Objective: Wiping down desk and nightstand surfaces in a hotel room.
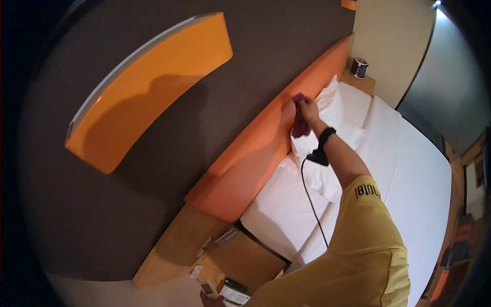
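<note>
My right hand (309,111) grips a purple cloth (302,124) against the orange padded headboard (249,153), above the white pillows (330,101). A black strap circles that wrist, with a black device and a cable hanging from it. At the bottom edge, my left hand (212,301) holds a white remote control (208,289) with a small screen. It is beside a telephone (234,294) on the wooden bedside surface. Part of the left hand is cut off by the picture's edge.
A bed with white sheets (414,172) lies along the headboard. An orange wall lamp (153,88) juts from the dark wall. Wall sockets (226,236) sit beside the bed. A dark cup-shaped container (359,68) stands on the far bedside shelf (364,83).
</note>
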The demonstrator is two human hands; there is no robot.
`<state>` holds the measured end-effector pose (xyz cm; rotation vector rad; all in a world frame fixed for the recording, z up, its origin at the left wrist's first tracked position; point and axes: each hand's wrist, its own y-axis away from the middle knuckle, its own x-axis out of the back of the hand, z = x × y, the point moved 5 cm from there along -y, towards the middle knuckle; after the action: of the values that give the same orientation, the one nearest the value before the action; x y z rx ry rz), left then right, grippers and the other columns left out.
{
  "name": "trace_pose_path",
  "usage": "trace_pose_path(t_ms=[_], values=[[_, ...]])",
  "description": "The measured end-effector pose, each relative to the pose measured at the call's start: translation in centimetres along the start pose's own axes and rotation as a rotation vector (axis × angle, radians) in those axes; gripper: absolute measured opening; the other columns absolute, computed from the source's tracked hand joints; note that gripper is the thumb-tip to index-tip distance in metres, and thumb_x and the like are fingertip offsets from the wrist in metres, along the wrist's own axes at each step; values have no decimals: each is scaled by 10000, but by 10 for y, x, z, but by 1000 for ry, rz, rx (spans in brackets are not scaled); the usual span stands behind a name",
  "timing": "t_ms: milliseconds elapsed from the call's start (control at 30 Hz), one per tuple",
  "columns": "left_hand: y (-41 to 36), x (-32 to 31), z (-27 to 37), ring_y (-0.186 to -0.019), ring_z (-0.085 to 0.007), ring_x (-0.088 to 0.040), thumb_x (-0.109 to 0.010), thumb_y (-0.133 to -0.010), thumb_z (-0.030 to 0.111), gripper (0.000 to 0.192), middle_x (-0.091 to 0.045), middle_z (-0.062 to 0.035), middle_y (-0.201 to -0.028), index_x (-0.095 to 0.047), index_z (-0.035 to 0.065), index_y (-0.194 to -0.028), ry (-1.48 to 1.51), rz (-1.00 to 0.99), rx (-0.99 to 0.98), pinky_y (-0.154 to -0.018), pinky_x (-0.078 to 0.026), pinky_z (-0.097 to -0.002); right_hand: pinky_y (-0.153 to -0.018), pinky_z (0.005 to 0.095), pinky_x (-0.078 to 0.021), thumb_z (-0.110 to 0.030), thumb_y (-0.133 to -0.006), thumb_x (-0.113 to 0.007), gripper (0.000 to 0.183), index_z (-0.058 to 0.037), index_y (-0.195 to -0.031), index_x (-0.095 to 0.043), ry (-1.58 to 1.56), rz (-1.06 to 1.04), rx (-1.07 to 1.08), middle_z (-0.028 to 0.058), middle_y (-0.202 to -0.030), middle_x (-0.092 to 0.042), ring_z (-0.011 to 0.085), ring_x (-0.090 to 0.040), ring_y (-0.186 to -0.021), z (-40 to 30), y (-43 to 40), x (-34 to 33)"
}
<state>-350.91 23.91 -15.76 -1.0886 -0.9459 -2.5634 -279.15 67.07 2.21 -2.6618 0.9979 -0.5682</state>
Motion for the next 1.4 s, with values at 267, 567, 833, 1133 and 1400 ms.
trace_pose_path(t_ms=[267, 567, 833, 1133, 1400], values=[[72, 8, 2, -1198, -322, -477, -726, -826, 148, 961, -341, -221, -1427, -57, 44, -1509, -86, -188, 400, -861, -532, -399, -934, 461, -458, -249, -919, -453, 370, -32, -1189, -582, 494, -240, -64, 242, -1154, -620, 411, -578, -1080, 27, -50, -45], [38, -40, -2, -1145, -324, -529, -718, -687, 27, 799, -508, -180, -1278, -328, 29, -1385, 410, 6, -8, -935, -465, -397, -810, 499, -503, -182, -868, -514, 315, -110, -1162, -601, 483, -138, 459, 201, -1082, -625, 394, -613, -945, -66, 80, -80], [48, -53, 67, -1217, -336, -488, -702, -652, 55, 863, -479, -208, -1323, -309, -7, -1418, 236, -47, -290, -998, -421, -392, -898, 452, -477, -210, -890, -497, 332, -91, -1183, -600, 173, -530, 514, 178, -1144, -617, 373, -601, -1013, -128, 244, -160], [59, -32, 43, -667, -195, -622, -662, -712, -55, 604, -601, -105, -916, -425, 28, -1262, 453, 15, -159, -527, -532, -328, -965, 375, -473, -137, -886, -500, 378, -16, -1243, -530, -985, -1206, -977, 130, -1171, -620, 241, -600, -1051, -112, 426, -206], [-27, -136, -102, -785, -224, -637, -719, -695, 7, 610, -614, -136, -997, -442, 15, -1238, 751, -37, 102, -649, -547, -338, -951, 344, -463, -108, -845, -484, 379, -7, -1203, -556, -571, -1197, -999, 131, -1171, -613, 255, -598, -1038, 141, 573, -225]])
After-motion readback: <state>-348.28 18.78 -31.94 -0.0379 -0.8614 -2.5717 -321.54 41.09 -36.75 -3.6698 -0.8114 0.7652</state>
